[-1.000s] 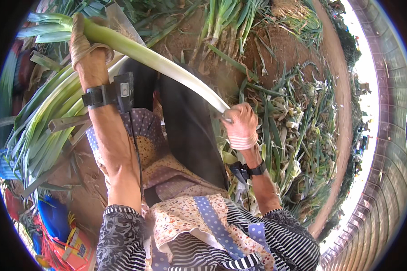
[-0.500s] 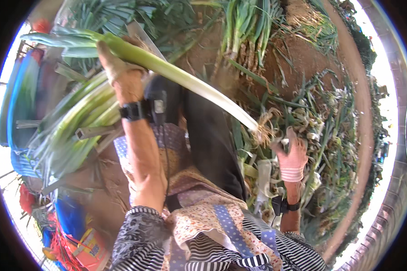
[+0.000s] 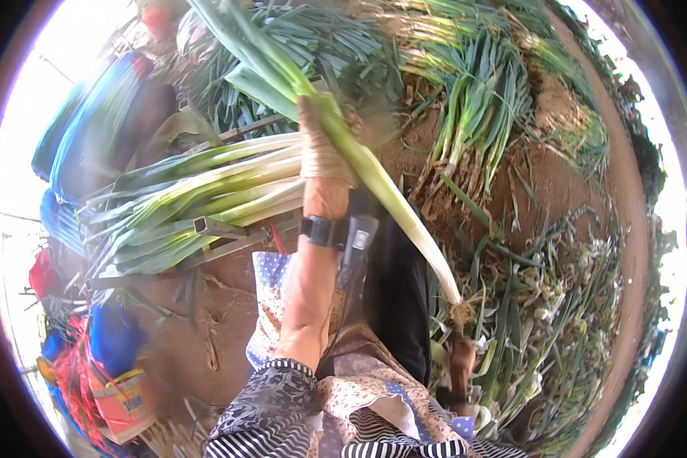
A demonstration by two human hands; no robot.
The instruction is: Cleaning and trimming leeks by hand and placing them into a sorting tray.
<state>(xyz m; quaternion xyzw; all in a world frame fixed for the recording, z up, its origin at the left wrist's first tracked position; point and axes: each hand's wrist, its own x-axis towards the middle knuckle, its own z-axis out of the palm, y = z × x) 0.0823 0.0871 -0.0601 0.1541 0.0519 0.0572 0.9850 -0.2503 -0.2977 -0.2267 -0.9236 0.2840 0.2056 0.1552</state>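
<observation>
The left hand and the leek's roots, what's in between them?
The leek's stalk, turning from green to white, runs from the left hand to the roots in the head view.

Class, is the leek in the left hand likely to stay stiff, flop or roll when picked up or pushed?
The leek would probably flex slightly, as its shaft curves. Its leaves, long and flat beyond the left hand, may flop. Pushed, the rounded shaft might roll, though the spread leaves could hinder it.
</observation>
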